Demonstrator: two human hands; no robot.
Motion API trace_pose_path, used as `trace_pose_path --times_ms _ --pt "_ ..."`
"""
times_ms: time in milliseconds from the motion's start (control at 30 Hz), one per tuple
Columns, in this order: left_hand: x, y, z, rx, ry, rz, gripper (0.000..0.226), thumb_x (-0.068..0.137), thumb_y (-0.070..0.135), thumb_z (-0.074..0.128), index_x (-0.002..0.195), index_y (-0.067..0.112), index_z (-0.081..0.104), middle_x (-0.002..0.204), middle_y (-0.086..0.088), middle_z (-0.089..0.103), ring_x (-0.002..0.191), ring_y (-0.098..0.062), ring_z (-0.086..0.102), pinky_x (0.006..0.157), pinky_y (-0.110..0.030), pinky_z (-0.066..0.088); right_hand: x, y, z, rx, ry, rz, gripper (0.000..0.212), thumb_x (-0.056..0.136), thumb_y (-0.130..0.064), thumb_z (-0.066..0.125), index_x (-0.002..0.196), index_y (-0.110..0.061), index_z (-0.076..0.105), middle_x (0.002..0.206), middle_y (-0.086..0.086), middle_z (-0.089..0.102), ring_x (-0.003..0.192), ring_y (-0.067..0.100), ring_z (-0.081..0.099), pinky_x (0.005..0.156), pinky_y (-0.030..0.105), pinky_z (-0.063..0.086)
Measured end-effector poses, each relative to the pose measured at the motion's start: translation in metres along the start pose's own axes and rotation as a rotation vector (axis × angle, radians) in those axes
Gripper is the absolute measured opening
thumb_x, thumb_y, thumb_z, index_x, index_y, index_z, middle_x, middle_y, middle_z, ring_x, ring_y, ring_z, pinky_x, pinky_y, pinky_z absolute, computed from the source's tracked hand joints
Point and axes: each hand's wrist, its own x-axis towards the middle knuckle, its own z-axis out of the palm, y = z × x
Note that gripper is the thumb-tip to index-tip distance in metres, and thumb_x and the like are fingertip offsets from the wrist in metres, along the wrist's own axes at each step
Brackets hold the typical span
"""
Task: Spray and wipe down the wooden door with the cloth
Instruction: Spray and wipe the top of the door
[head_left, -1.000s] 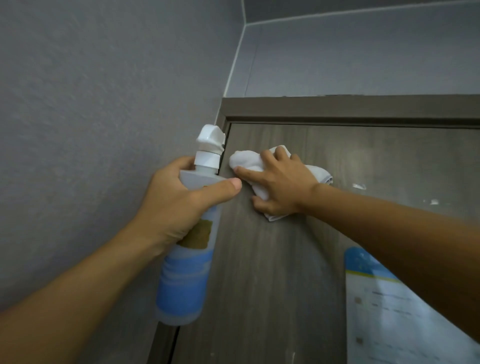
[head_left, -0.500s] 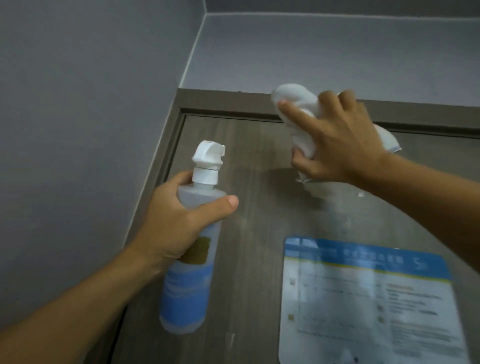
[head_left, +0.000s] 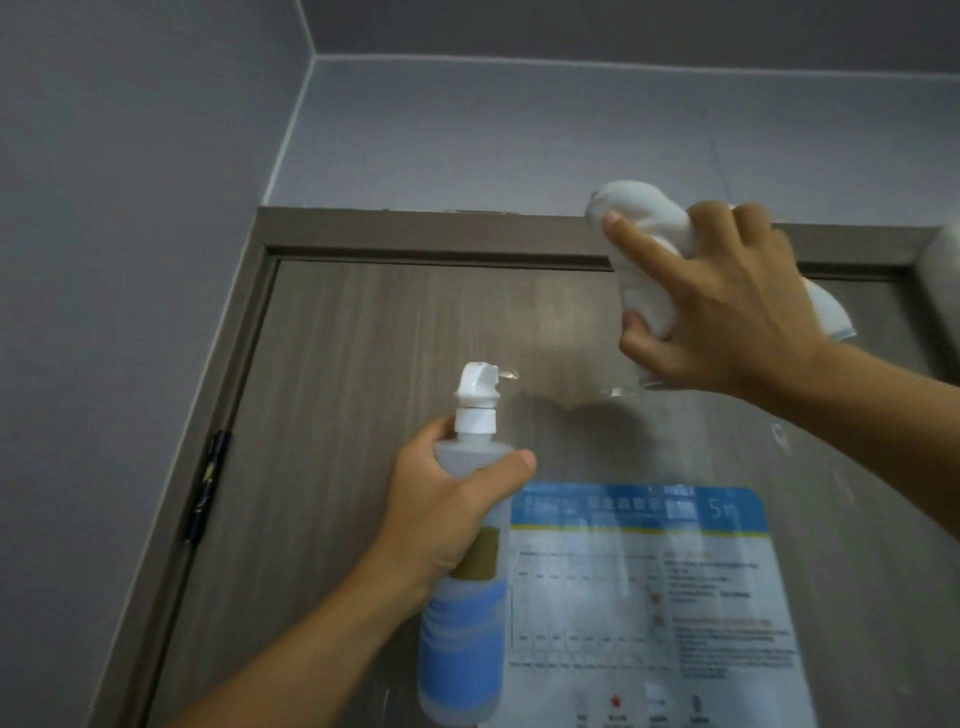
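Fingers of the right hand (head_left: 727, 317) bunch the cloth (head_left: 641, 260), which has swept from the door's (head_left: 363, 364) left corner rightward along its top; left hand (head_left: 447, 514) grips the bottle (head_left: 467, 597) below; top pass looks underway

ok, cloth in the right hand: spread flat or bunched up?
Bunched. The white cloth is wadded in the right hand, fingers curled around it.
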Motion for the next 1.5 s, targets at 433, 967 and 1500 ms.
trace_pose_path --times_ms 433,967,1500 --pt "0.009 -0.002 0.016 0.040 0.043 0.032 0.020 0.078 0.011 0.085 0.089 0.007 0.069 0.066 0.002 0.068 0.059 -0.009 0.065 0.055 -0.021 0.053 0.007 -0.006 0.002 0.030 0.036 0.001 0.081 0.087 -0.060 0.046 0.161 -0.029 0.034 0.120 0.027 0.048 0.100 0.043 0.047 0.080 0.050 0.045" --pt "0.013 -0.002 0.009 0.057 0.029 0.009 0.018 0.078 0.016 0.084 0.086 0.013 0.068 0.067 0.000 0.069 0.062 -0.015 0.067 0.060 -0.030 0.059 0.000 -0.013 0.018 0.059 0.016 0.024 0.083 0.086 -0.061 0.046 0.162 -0.030 0.033 0.123 0.026 0.048 0.102 0.045 0.047 0.079 0.052 0.048" --pt "0.023 0.020 -0.028 0.056 0.041 0.014 0.041 0.067 0.031 0.089 0.095 0.009 0.070 0.080 -0.015 0.071 0.073 -0.030 0.070 0.069 -0.044 0.060 0.025 -0.051 0.043 0.171 0.025 0.065 0.082 0.085 -0.061 0.046 0.161 -0.034 0.032 0.124 0.024 0.050 0.103 0.044 0.048 0.082 0.051 0.048"
